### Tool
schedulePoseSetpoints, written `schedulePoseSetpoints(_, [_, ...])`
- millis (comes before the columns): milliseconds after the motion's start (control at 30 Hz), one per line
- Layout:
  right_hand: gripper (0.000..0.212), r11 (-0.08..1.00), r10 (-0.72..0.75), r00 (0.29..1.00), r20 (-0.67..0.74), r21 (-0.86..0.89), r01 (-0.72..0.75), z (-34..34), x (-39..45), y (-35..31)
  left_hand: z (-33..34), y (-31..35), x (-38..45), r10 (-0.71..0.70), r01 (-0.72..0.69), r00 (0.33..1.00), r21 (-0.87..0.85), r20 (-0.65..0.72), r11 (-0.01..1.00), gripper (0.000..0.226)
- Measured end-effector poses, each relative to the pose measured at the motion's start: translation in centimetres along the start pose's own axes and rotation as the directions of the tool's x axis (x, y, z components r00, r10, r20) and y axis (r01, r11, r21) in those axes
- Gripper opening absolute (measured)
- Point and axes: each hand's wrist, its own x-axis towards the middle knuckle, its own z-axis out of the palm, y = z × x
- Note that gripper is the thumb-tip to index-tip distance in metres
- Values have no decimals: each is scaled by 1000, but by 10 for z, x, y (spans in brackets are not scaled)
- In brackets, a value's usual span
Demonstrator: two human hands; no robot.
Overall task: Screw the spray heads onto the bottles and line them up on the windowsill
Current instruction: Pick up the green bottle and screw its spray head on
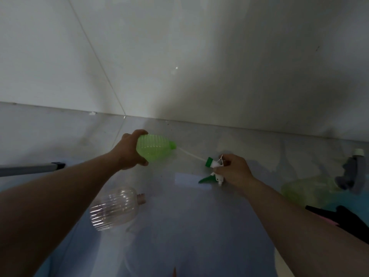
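Observation:
My left hand [127, 150] grips a green ribbed bottle [154, 146] by its base, held sideways with the neck pointing right. My right hand [233, 170] holds a green and white spray head [214, 169], its collar facing the bottle. The head's thin white dip tube [189, 153] runs from the collar toward the bottle's mouth; whether its tip is inside I cannot tell. A clear ribbed bottle [113, 208] with no head lies on its side on the floor below my left arm. At the right lies a pale green bottle [307, 190] with a grey spray head [351, 172].
A grey tiled wall [179, 56] rises just beyond my hands, meeting the glossy floor [199, 216]. A grey bar [30, 168] with a dark end cap sticks in from the left. Dark and pink objects [337, 216] lie at the right edge.

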Motion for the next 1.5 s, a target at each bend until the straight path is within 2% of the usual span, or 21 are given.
schedulePoseSetpoints(200, [23, 964, -184, 980, 76, 208, 165, -30, -32, -23, -25, 6, -16, 97, -95, 993, -33, 69, 995, 102])
schedulePoseSetpoints(367, [27, 911, -372, 919, 132, 241, 334, -75, -72, -66, -57, 49, -49, 162, -107, 962, -246, 220, 963, 95])
schedulePoseSetpoints(567, [32, 867, -476, 872, 112, 230, 443, -132, -131, -110, -90, 132, -100, 291, -120, 875, -411, 386, 904, 90])
schedulePoseSetpoints(733, [34, 838, -517, 855, 33, 220, 499, -177, -177, -128, -115, 184, -142, 361, -131, 801, -449, 478, 884, 85])
schedulePoseSetpoints(867, [24, 826, -540, 841, 34, 216, 521, -214, -229, -144, -131, 210, -185, 335, -47, 803, -508, 493, 860, 83])
schedulePoseSetpoints(933, [28, 818, -551, 834, 31, 222, 531, -231, -251, -152, -135, 219, -208, 329, 20, 786, -554, 523, 832, 75])
schedulePoseSetpoints(1067, [27, 778, -603, 798, 5, 224, 586, -252, -282, -163, -135, 234, -238, 326, 195, 756, -671, 567, 715, 78])
schedulePoseSetpoints(1133, [25, 746, -635, 772, -25, 238, 622, -255, -297, -167, -132, 244, -251, 254, 250, 766, -636, 591, 730, 85])
schedulePoseSetpoints(1267, [25, 714, -674, 737, -56, 208, 669, -253, -314, -167, -120, 258, -265, 75, 279, 810, -495, 581, 823, 101])
schedulePoseSetpoints(1367, [28, 754, -640, 766, -55, 143, 641, -254, -318, -160, -112, 259, -274, 83, 245, 830, -492, 552, 835, 98])
schedulePoseSetpoints(1433, [30, 813, -560, 825, -80, 139, 565, -257, -319, -155, -111, 262, -276, 166, 210, 851, -614, 498, 761, 82])
schedulePoseSetpoints(1500, [28, 864, -445, 889, -108, 211, 458, -260, -318, -151, -113, 266, -278, 289, 146, 859, -742, 423, 655, 58])
